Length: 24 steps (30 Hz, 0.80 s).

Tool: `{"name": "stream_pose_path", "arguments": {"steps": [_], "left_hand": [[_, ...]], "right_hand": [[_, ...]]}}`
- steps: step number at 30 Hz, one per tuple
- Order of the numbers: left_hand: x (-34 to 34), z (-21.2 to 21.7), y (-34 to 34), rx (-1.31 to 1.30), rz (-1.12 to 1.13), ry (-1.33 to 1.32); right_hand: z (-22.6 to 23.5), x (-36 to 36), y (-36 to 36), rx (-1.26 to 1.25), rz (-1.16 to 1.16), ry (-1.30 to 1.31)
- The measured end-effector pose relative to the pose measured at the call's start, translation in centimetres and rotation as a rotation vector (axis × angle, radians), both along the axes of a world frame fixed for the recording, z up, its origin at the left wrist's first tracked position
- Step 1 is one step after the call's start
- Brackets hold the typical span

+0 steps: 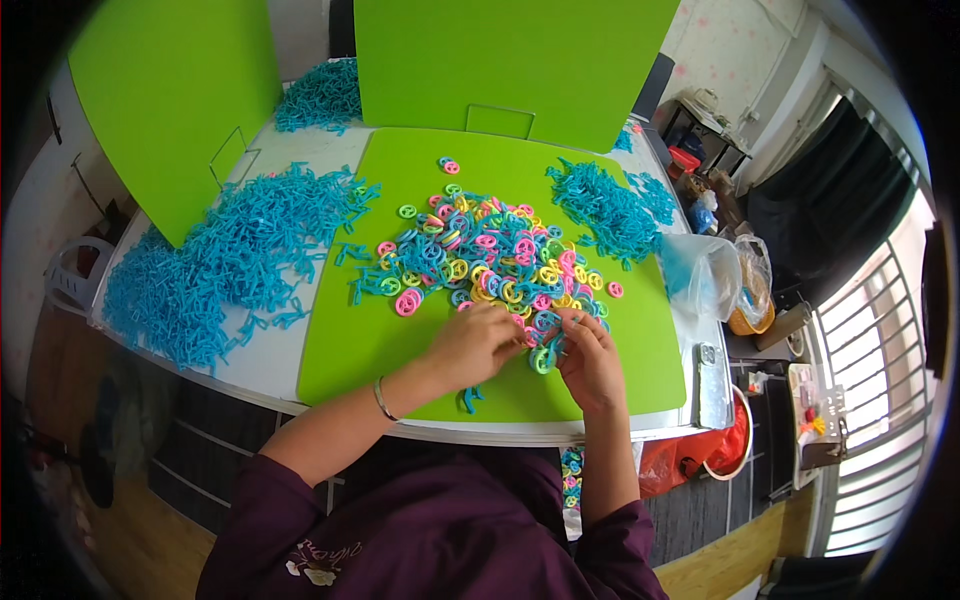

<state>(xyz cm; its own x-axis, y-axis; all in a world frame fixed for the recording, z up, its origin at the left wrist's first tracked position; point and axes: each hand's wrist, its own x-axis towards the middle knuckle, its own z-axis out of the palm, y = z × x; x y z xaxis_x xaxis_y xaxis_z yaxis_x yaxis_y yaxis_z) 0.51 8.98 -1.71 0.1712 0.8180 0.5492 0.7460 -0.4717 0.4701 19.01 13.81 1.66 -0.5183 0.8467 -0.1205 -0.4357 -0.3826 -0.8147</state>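
A mixed heap of small plastic wheel-shaped rings (pixel 490 245), pink, yellow, green and blue, with blue pieces among them, covers the middle of the green mat (pixel 430 390). At its near edge my left hand (pixel 478 345) is closed, fingertips pinched together; what lies between them is hidden. Close by on the right, my right hand (pixel 590 358) pinches a blue plastic piece joined to or touching several rings. A green ring (pixel 542 361) hangs or rests just below its fingertips. Two loose blue pieces (pixel 470 399) lie near the mat's front edge.
Large heaps of blue plastic pieces lie on the left (pixel 240 250) and right (pixel 605 210) of the white table. Green boards (pixel 510 60) stand behind and at the left. A clear plastic bag (pixel 703 275) and a phone (pixel 712 385) sit at the right edge.
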Motion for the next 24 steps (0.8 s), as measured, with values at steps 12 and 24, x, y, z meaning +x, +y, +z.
{"name": "stream_pose_path", "arguments": {"steps": [12,24], "left_hand": [[1.1,0.5,0.2,0.025,-0.089,0.223],[0.6,0.9,0.8,0.102,0.076,0.186]], "right_hand": [[-0.6,0.4,0.7,0.013,-0.044,0.061],[-0.3,0.5,0.4,0.020,-0.065,0.092]]}}
